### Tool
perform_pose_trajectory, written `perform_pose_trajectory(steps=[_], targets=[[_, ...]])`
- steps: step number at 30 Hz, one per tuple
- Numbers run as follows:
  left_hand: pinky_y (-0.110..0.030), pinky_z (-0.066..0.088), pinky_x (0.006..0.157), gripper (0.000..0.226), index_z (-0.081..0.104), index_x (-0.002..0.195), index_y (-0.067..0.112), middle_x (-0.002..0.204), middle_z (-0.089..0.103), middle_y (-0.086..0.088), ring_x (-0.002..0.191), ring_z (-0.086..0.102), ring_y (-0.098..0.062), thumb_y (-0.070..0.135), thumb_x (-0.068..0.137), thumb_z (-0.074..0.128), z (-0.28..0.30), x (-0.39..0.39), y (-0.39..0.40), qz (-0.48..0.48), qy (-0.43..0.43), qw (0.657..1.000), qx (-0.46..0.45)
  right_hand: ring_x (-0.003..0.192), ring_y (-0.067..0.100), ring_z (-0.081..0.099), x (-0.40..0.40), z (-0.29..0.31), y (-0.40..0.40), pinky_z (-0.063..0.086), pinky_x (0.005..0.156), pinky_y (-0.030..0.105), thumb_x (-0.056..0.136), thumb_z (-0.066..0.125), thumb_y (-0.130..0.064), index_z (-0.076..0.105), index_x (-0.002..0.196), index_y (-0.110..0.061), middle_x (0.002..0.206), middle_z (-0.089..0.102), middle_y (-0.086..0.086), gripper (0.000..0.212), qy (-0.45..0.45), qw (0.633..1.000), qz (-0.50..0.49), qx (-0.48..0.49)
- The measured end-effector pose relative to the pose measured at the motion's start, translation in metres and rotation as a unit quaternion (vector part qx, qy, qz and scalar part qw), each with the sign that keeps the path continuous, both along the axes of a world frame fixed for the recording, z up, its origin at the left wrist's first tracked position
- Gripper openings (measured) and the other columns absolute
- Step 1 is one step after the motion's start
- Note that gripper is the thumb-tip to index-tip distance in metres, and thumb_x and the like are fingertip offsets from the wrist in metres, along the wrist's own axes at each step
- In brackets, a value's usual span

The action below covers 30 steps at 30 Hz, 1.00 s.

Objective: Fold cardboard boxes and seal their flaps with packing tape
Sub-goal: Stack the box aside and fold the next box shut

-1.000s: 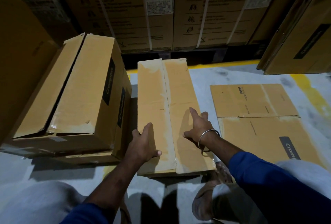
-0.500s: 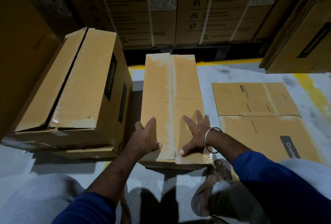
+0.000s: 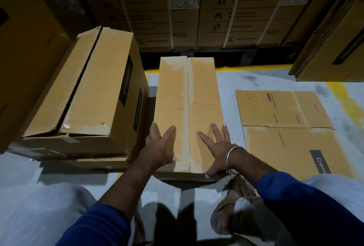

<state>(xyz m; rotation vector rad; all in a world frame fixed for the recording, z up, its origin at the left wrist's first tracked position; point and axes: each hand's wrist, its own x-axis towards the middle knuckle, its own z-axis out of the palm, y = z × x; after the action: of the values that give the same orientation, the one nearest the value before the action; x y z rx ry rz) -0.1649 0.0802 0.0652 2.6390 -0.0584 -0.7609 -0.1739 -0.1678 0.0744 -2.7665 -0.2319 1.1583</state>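
Box: the long box (image 3: 188, 111) lies on the floor (image 3: 246, 82) in the middle, its long way running from 6 to 12 o'clock. Its two top flaps are shut and meet in a line down the middle.
Left hand: the left hand (image 3: 158, 150) lies flat on the left flap near the 6 o'clock end. Its fingers are straight and it grips nothing. Some fingers reach over the left edge of the box.
Right hand: the right hand (image 3: 215, 152) lies flat on the right flap with fingers spread wide. The thumb sits at the near edge. It holds nothing. A metal bangle (image 3: 231, 159) is on the wrist.
Edges: the big box (image 3: 94, 92) at 9 o'clock is tilted and stands just beside the long box, with only a thin dark gap between them.
Open room: bare floor lies between the long box and the flat sheet (image 3: 285, 127) at 3 o'clock. A yellow line (image 3: 252, 67) runs on the floor past the far end.
Far side: a wall of tall cartons (image 3: 187, 9) stands at 12 o'clock.
Hard to see: the print on the cartons is too blurry to read fully. The flat sheet's near corner is hidden behind the right sleeve (image 3: 307, 206). I cannot tell if there is tape on the middle line. The box at 2 o'clock is cut off by the picture edge.
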Motion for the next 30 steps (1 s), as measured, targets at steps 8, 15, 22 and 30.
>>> perform_pose_trajectory(steps=[8,15,22,30], targets=[[-0.064,0.035,0.118,0.098,0.026,0.155,0.058,0.169,-0.025,-0.001,0.154,0.007,-0.047,0.027,0.083,0.086,0.002,-0.001,-0.001,-0.043,0.008,0.998,0.037,0.140,0.036,-0.048,0.006,-0.013,-0.007,0.019,0.118,0.073,0.051,0.097,-0.057,-0.018,0.154,-0.056,0.154,-0.051,-0.007,0.154,-0.022,0.999,-0.020,0.035],[-0.067,0.029,0.119,0.097,0.020,0.158,0.055,0.171,-0.020,-0.003,0.157,-0.001,-0.046,0.029,0.088,0.082,0.012,-0.008,-0.002,-0.050,0.010,0.998,0.038,0.147,0.039,-0.038,0.011,-0.004,-0.001,0.003,0.121,0.070,0.059,0.093,-0.058,-0.016,0.157,-0.052,0.160,-0.044,0.000,0.147,-0.019,1.000,0.000,-0.007],[-0.043,0.049,0.101,0.079,0.034,0.159,0.029,0.160,0.040,-0.012,0.141,0.045,-0.033,0.038,0.093,0.076,0.076,-0.010,0.006,0.019,-0.009,0.999,-0.049,0.137,0.028,0.047,0.017,0.056,0.011,0.042,0.111,0.041,0.087,0.074,-0.056,0.043,0.154,-0.024,0.150,0.050,0.010,0.080,-0.150,0.979,0.004,0.135],[-0.037,0.060,0.079,0.033,0.069,0.122,0.031,0.111,0.072,0.006,0.100,0.069,-0.011,0.045,0.093,0.072,0.207,-0.087,0.076,0.039,-0.087,0.984,-0.150,0.081,0.004,0.069,-0.056,0.153,0.085,0.056,0.073,0.029,0.097,0.067,-0.028,0.078,0.108,-0.024,0.086,0.074,-0.011,0.016,-0.311,0.851,-0.062,0.418]])
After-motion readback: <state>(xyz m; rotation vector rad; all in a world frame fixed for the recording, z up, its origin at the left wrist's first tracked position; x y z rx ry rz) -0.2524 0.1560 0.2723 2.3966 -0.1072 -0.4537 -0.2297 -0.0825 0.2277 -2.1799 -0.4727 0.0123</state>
